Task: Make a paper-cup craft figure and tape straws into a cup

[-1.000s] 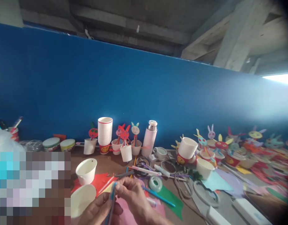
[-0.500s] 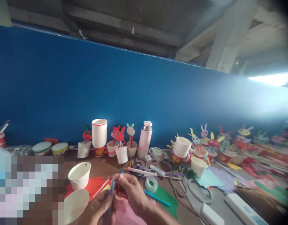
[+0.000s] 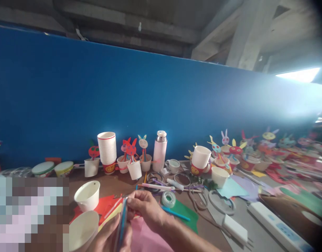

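My left hand is closed round a slim blue straw, which stands nearly upright and leans a little right. My right hand is closed in a pinch at the straw's upper end, thumb against its tip. Its other fingers are curled and partly hidden. Below the hands lies pink paper. Red paper and a yellow strip lie to the left. A green tape roll and another blue straw on green paper are right of my right hand.
Two white paper cups stand on the left. Stacked cups, cups with paper rabbits and a pink thermos line the blue wall. Cables, a charger and a power strip lie on the right.
My right hand has closed in on the upper end of the straw, its thumb now at the tip. The view has shifted slightly. My left hand keeps hold of the straw.
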`<state>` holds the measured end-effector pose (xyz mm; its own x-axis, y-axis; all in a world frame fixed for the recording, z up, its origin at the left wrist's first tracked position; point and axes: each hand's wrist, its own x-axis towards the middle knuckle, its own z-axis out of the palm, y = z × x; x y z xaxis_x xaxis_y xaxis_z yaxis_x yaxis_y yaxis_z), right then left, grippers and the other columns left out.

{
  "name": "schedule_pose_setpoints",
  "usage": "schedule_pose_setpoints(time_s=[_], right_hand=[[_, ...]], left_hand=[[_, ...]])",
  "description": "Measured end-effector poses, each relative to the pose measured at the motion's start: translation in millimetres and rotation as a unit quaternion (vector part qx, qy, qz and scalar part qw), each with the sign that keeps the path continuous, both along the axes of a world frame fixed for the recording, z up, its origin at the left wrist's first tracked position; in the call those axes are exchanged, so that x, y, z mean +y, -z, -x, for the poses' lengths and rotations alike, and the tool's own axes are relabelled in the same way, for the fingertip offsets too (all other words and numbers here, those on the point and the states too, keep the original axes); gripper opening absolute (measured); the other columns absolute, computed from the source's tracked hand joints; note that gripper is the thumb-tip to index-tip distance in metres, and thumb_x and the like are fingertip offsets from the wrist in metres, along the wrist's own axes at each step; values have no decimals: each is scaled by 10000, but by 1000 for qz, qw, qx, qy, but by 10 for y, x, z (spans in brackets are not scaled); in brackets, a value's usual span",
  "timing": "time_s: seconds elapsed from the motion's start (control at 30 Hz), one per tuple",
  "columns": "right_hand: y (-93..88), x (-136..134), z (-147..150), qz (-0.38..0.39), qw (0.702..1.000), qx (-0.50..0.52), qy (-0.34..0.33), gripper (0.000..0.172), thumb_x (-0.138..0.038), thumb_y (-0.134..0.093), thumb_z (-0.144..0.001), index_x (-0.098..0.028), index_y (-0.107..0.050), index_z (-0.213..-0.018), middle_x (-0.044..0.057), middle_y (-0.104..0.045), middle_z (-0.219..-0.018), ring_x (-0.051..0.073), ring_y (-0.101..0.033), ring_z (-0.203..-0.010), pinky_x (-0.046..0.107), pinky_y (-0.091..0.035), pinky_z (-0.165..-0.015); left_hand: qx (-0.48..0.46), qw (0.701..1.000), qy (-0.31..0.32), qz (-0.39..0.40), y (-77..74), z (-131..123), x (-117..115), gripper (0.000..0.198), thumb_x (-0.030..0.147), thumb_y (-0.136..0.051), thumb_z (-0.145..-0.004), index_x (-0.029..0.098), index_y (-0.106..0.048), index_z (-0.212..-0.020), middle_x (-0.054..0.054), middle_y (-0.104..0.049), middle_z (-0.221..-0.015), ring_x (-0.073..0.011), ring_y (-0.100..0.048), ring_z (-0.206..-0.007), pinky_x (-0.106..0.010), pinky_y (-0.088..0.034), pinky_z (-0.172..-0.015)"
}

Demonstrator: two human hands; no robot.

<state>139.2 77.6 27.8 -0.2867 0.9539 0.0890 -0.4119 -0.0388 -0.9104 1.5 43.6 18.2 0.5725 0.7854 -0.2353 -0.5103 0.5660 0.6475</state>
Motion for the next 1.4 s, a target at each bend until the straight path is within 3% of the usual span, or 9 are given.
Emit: schedule_pose_setpoints(time_s=[0.07, 0.2, 0.4, 0.6, 0.77, 1.0, 1.13, 1.27, 1.4], right_hand=[[17, 13, -8, 3, 999, -27, 18, 347, -413, -702, -645, -121, -520, -604, -24, -506, -497, 64, -422, -433, 200, -300, -473], [53, 2, -31, 5, 998, -64, 24, 350, -429, -697, -650, -119, -536, -628, -35, -489, -534, 52, -391, -459, 192, -299, -477], [75, -18, -45, 3, 995, -104, 10, 361, -448, -700, -648, -120, -572, -727, -28, -522, -583, 76, -454, -509, 211, -348, -523], [136, 9, -27, -24, 987, -147, 51, 306, -399, -693, -666, -141, -531, -697, -42, -498, -585, 81, -451, -526, 204, -346, -514], [159, 8, -26, -39, 985, -159, 54, 312, -429, -651, -710, -135, -550, -723, -31, -504, -584, 85, -444, -524, 205, -343, -507], [88, -32, -31, -31, 989, -147, -2, 363, -467, -642, -715, -111, -636, -785, -26, -483, -582, 74, -408, -528, 200, -316, -520], [130, -43, -4, -28, 982, -185, 24, 348, -455, -635, -723, -109, -643, -755, -30, -475, -549, 74, -402, -511, 196, -297, -499], [159, -16, -13, -35, 987, -155, 30, 381, -495, -604, -741, -123, -645, -814, -20, -492, -598, 86, -422, -549, 194, -313, -518], [132, 64, -77, -61, 983, -134, 106, 418, -546, -588, -733, -133, -637, -779, -10, -512, -615, 98, -438, -573, 201, -332, -537]], left_hand=[[56, 997, -35, -31, -39, -10, -35, 262, 378, -581, -789, 135, -647, -863, -47, -665, -604, -131, -576, -469, -239, -429, -465], [83, 995, -32, -55, -99, 11, -55, 240, 310, -589, -792, 96, -654, -881, -105, -718, -720, -178, -648, -601, -281, -495, -572], [100, 993, -28, -53, -9, 35, -21, 235, 290, -565, -811, 106, -644, -934, -111, -728, -755, -200, -672, -660, -313, -522, -613], [84, 995, -14, -46, 28, 32, -7, 264, 308, -526, -833, 103, -631, -963, -132, -714, -818, -215, -666, -714, -352, -515, -665], [74, 995, -4, -67, 58, 16, 22, 210, 278, -558, -816, 114, -634, -923, -102, -695, -778, -185, -651, -682, -310, -504, -635], [65, 996, 2, -62, 32, -5, 36, 152, 236, -586, -788, 105, -645, -837, -85, -678, -712, -185, -645, -655, -314, -501, -628], [47, 997, 3, -57, 23, -10, 22, 114, 227, -619, -759, 117, -636, -785, -59, -652, -677, -170, -632, -610, -312, -498, -610], [54, 998, -30, -29, 37, -5, 49, 122, 213, -657, -727, 120, -636, -804, -72, -676, -694, -188, -656, -629, -308, -500, -610], [46, 996, -77, 9, 31, 1, 80, 129, 174, -709, -676, 138, -626, -767, -48, -682, -632, -188, -659, -614, -307, -497, -610]])
